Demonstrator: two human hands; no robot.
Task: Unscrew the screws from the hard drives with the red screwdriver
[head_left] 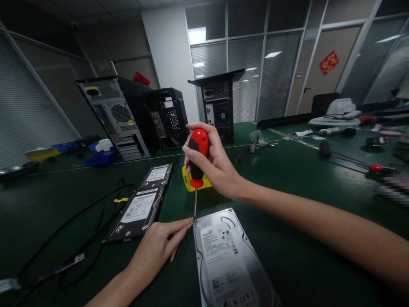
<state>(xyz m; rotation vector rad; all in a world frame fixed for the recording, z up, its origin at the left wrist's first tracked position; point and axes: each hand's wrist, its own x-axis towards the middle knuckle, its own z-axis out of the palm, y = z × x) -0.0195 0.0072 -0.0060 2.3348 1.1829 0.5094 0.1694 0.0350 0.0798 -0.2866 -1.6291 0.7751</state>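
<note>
The right hand (pixel 214 164) grips the red-and-black screwdriver (pixel 197 168), shaft pointing down to the far-left corner of the silver drive (pixel 225 251)! The left hand (pixel 161 241) bunches its fingers there; pinching anything? Can't tell. "Seagate" label (pixel 227 268) up, the drive runs lengthwise away across the desk (pixel 179 281). Left of it, black drives (pixel 139 207); beyond it, a yellow object (pixel 188 184), part-hidden.

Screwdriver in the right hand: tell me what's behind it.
A yellow object sits behind the screwdriver; farther back, slightly right, stands a black case. The screwdriver and right hand partly cover the yellow object, hiding its full shape.
</note>
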